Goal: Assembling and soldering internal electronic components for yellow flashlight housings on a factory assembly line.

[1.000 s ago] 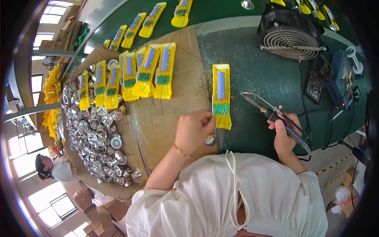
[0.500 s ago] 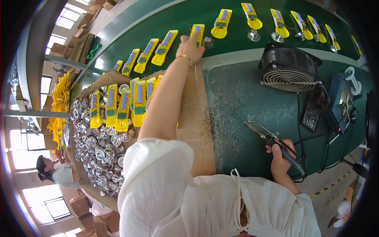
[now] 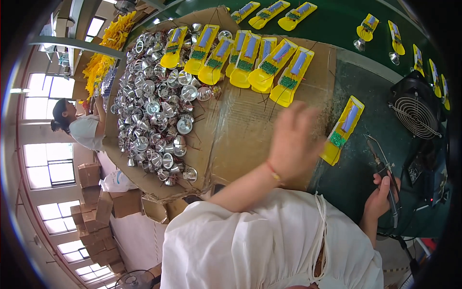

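Observation:
My left hand (image 3: 294, 142), blurred by motion, hovers over the right part of the cardboard sheet. Its fingers are stretched and its thumb stands apart, with nothing seen in them. Just right of it a yellow casing (image 3: 342, 131) with a blue-lilac cylindrical cell and a green circuit board lies on the green bench mat (image 3: 353, 84). In my right hand (image 3: 378, 200) is a soldering iron (image 3: 381, 168) with a thin curved metal tube along it, its tip pointing up and left toward the casing.
Several more yellow casings (image 3: 249, 53) with wires lie on the cardboard (image 3: 255, 125), beside a heap of silver reflector cups (image 3: 154, 106). Other casings (image 3: 273, 12) line the far green strip. A black fan (image 3: 414, 108) stands at the right. Another person (image 3: 86, 126) is at the far left.
The view has swung left. My left hand has come back from the far row, and a yellow casing now lies on the mat beside it. My right hand still holds the soldering iron.

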Tool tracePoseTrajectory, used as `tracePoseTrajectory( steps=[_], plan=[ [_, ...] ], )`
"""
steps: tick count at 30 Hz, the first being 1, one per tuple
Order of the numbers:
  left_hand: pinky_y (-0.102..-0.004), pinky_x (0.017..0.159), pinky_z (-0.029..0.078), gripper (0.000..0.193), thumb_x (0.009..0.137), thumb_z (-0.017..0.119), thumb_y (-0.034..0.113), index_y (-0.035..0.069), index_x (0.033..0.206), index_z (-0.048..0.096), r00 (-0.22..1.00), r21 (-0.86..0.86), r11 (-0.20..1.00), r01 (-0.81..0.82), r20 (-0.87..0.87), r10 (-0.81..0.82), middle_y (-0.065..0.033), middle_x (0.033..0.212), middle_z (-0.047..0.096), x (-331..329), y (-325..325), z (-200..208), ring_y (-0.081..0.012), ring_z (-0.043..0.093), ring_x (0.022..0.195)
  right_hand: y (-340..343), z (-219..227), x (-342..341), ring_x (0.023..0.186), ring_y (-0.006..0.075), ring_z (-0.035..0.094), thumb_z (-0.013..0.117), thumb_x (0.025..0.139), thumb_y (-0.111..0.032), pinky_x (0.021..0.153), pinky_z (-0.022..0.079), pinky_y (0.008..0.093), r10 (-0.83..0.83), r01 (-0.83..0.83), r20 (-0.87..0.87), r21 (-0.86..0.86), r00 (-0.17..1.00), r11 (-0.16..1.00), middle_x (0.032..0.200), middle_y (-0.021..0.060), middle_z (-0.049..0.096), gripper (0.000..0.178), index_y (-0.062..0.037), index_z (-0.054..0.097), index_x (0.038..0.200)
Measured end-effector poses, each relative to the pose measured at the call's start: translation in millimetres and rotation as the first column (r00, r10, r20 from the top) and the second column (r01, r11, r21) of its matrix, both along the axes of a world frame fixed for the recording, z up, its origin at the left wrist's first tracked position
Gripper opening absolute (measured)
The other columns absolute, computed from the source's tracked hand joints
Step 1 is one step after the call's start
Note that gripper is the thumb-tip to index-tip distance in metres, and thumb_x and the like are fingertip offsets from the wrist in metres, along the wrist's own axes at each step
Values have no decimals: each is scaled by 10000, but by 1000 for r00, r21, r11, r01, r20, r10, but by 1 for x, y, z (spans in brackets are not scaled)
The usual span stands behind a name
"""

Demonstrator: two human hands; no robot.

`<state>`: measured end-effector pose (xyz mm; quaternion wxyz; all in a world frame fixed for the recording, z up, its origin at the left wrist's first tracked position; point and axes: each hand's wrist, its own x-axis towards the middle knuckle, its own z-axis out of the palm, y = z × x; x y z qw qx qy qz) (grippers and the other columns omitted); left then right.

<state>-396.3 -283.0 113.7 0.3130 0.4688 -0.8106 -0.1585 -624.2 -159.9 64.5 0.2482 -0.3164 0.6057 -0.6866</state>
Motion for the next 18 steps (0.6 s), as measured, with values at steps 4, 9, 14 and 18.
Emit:
tracePoseTrajectory(
  steps=[4,9,14,18],
  plan=[
    [-417,798,374,295,643,585,33,104,930,571,862,-376,857,-353,224,454,-126,976,491,106,-38,6,-291,461,926,5,1,2,621,158,538,552,815,-103,645,454,257,-38,38,9,19,999,999,746,109,550,195,60,522,918],
    [-456,977,255,188,692,593,127,208,853,645,679,-504,856,-118,588,440,-31,1098,499,166,-51,4,-274,352,1177,6,6,13,621,155,542,570,819,-116,652,482,269,11,-12,17,8,1000,1000,730,106,549,195,54,525,905],
    [-441,933,290,113,667,660,129,190,761,677,860,-447,875,-184,358,364,-22,1077,548,152,-54,4,-295,379,1167,7,15,21,596,150,540,577,797,-85,647,507,287,48,-48,11,6,999,999,720,102,539,179,57,520,890],
    [-353,795,411,104,663,693,99,93,763,665,988,-129,983,131,105,-118,-29,820,641,79,-18,6,-232,584,890,16,23,26,619,154,571,590,802,-103,625,503,280,102,-104,44,63,994,993,773,119,570,203,51,514,909]
  ],
)
